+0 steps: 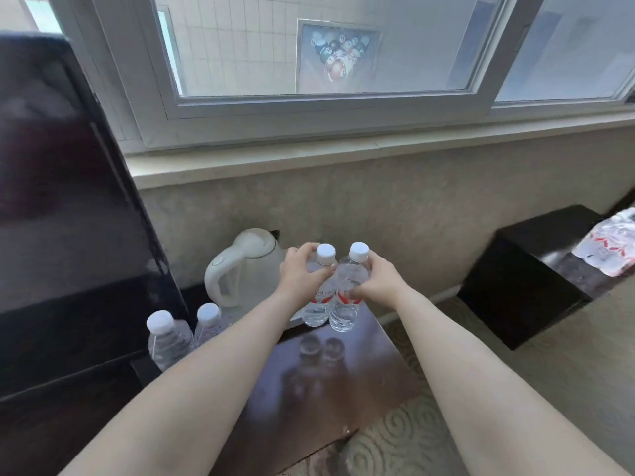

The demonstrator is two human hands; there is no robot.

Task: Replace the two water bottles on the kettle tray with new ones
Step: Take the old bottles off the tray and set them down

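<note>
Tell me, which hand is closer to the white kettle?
Left. The left hand grips a bottle right beside the white kettle, overlapping its edge in view. The right hand holds the other bottle, farther right.

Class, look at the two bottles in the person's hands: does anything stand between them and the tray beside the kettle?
Nothing visible does. The left hand and right hand hold two bottles upright, right of the kettle, at the tray's front edge. Two other bottles stand apart, far left.
</note>
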